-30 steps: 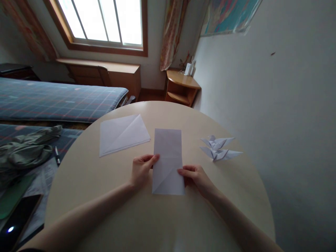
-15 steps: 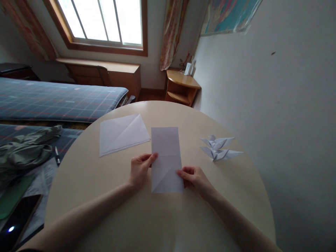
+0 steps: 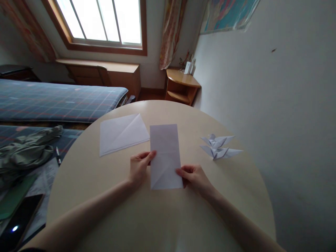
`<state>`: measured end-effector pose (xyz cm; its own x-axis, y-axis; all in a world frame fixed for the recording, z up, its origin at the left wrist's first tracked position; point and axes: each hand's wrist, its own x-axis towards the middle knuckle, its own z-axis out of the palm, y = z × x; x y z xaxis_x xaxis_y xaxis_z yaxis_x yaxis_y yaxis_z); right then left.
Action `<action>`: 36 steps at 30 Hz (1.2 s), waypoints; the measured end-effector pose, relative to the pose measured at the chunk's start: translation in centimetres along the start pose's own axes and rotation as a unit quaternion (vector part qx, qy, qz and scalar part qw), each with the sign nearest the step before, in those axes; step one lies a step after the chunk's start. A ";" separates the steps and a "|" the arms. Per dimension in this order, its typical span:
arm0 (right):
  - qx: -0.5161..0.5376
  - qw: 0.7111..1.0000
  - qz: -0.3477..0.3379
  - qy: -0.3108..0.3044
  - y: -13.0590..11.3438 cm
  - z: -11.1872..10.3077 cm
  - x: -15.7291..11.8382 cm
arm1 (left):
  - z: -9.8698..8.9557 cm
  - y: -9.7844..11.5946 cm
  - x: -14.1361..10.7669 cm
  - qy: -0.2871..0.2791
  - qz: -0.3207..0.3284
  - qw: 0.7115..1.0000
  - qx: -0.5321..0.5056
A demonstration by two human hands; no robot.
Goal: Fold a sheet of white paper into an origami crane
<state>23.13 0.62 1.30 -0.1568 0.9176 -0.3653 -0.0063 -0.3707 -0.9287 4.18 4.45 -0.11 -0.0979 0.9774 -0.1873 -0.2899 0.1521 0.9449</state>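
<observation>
A long rectangle of folded white paper [image 3: 166,157] lies flat on the round cream table [image 3: 86,175], with diagonal creases in its lower half. My left hand [image 3: 139,168] pinches its left edge, thumb on top. My right hand [image 3: 194,177] grips its lower right edge, fingers on top. A square-ish folded white sheet [image 3: 122,134] lies apart to the left of my left hand. Two white origami cranes [image 3: 216,147] sit to the right, beyond my right hand.
Left of the table are a plaid blue mattress [image 3: 57,99], a grey-green cloth [image 3: 28,152], a pen [image 3: 57,155], printed papers [image 3: 44,176] and a dark tablet [image 3: 19,218]. A wall [image 3: 262,105] curves along the right; a wooden nightstand [image 3: 181,87] stands beyond.
The folded paper has turned slightly anticlockwise and shifted left and up on the table, with both hands moving along with it. The other sheet and the cranes stay put.
</observation>
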 end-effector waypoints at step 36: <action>-0.002 0.981 0.074 -0.182 -0.8 -1.3 -0.4 | -0.3 -0.2 0.6 0.020 0.010 1.000 -0.016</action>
<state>24.52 0.73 2.11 -0.4980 0.7421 -0.4487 0.0458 -0.4942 -0.8681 3.90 4.98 -0.55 -0.1413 0.9737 -0.1788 -0.3170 0.1267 0.9399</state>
